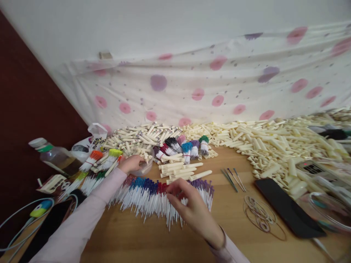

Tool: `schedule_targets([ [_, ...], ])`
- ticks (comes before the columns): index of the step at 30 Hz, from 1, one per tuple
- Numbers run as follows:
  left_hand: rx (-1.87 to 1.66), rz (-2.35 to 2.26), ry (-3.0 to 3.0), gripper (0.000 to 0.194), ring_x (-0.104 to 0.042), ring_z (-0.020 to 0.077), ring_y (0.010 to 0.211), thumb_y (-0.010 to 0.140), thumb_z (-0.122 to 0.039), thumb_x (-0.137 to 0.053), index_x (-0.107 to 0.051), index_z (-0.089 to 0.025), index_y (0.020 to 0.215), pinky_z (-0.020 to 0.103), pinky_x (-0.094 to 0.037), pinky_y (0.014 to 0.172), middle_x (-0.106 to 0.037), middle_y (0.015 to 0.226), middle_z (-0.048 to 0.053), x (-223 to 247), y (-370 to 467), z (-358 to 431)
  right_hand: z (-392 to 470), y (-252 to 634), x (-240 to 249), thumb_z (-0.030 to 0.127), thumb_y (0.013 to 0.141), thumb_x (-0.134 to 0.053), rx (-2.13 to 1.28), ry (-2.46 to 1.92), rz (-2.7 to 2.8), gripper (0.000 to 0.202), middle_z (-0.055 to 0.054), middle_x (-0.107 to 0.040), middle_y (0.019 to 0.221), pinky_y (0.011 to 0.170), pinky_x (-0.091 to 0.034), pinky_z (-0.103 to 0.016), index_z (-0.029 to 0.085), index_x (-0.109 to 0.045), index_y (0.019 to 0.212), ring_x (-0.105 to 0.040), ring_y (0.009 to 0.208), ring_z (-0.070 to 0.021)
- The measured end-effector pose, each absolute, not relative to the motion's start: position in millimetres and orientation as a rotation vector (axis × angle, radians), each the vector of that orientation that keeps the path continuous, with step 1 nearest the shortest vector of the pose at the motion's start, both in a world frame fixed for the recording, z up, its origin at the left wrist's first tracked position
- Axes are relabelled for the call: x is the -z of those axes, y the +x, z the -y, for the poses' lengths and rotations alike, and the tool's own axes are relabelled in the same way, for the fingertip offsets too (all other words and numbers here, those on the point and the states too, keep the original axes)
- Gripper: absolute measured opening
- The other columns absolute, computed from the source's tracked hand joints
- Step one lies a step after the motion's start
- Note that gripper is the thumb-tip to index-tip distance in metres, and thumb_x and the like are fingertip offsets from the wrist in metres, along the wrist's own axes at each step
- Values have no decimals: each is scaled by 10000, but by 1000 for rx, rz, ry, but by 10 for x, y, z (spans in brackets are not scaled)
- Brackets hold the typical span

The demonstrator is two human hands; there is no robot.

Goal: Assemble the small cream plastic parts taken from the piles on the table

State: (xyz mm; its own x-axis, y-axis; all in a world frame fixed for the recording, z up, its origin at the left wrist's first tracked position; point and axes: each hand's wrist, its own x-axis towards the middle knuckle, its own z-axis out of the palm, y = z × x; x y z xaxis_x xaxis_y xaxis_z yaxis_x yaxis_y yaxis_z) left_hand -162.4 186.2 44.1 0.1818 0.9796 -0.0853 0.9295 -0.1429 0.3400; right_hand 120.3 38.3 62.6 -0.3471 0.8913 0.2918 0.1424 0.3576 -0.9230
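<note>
Your left hand (133, 164) is at the clear tub (147, 169), grip hidden, can't tell; your right hand (193, 204), head view, curls loosely, thumb apart, over the colour-tipped sticks (144, 195) rowed on the table (123, 235). Sticks look light, thin, bendable: pinch mid-shaft. Cream tubes (181, 170) just beyond look light, stiff, slippery: hold mid-barrel

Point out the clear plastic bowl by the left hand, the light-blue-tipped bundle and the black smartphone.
Clear plastic bowl (148, 168): head view, on its side wall.
Light-blue-tipped bundle (187, 148): head view, on its blue tips.
Black smartphone (287, 207): head view, mid-face.
</note>
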Motion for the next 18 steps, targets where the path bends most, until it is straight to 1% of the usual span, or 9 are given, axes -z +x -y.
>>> schedule_targets([
  [2,-114,-1749,2145,298,-641,235,1004,930,-321,-607,-609,-178,1192,443,-553,844,-628,1213,94,-461,-1608,-1899,-574,963,-573,96,867,-557,-858,-890,1976,166,-60,-623,971,794,-484,-308,180,-601,1004,-600,867,-191],
  [4,-24,-1699,2128,319,-640,242,1012,925,-321,-614,-599,-171,1207,452,-553,844,-624,1218,96,-472,-1599,-1909,-752,748,-521,64,857,-572,-664,-905,2187,314,-97,-604,1138,893,-472,-326,171,-578,1152,-590,1020,-218],
  [6,18,-1673,2110,331,-639,244,1015,925,-322,-614,-592,-171,1218,453,-554,842,-619,1226,99,-466,-1600,-1899,-905,556,-472,114,866,-620,-499,-999,2344,449,-126,-554,1269,934,-469,-339,179,-507,1295,-561,1129,-248],
  [8,42,-1655,2091,325,-637,247,1019,928,-328,-609,-596,-176,1215,451,-553,845,-617,1232,96,-448,-1607,-1892,-1031,391,-423,184,874,-658,-398,-1113,2418,521,-144,-534,1292,900,-491,-348,184,-460,1355,-571,1127,-272],
  [10,54,-1642,2074,317,-636,250,1021,929,-332,-605,-603,-176,1206,451,-551,850,-620,1229,92,-425,-1613,-1908,-1132,265,-378,210,889,-654,-359,-1193,2427,474,-156,-548,1241,846,-506,-350,175,-486,1331,-592,1084,-286],
  [12,59,-1628,2056,319,-636,249,1021,930,-332,-604,-602,-175,1207,453,-550,851,-621,1227,93,-398,-1613,-1946,-1216,187,-347,219,913,-630,-337,-1249,2420,376,-164,-562,1169,800,-509,-346,153,-531,1269,-604,1050,-290],
  [16,51,-1576,2027,319,-640,250,1008,930,-341,-602,-606,-173,1201,445,-555,839,-625,1216,87,-326,-1600,-2030,-1333,156,-339,240,956,-576,-285,-1335,2420,198,-144,-581,1087,755,-499,-317,149,-603,1130,-625,989,-264],
  [18,32,-1539,2026,314,-641,251,1005,931,-344,-601,-610,-173,1194,442,-556,838,-628,1211,84,-277,-1594,-2055,-1366,169,-356,261,967,-565,-262,-1363,2424,159,-128,-592,1068,745,-492,-305,165,-624,1079,-631,964,-252],
])
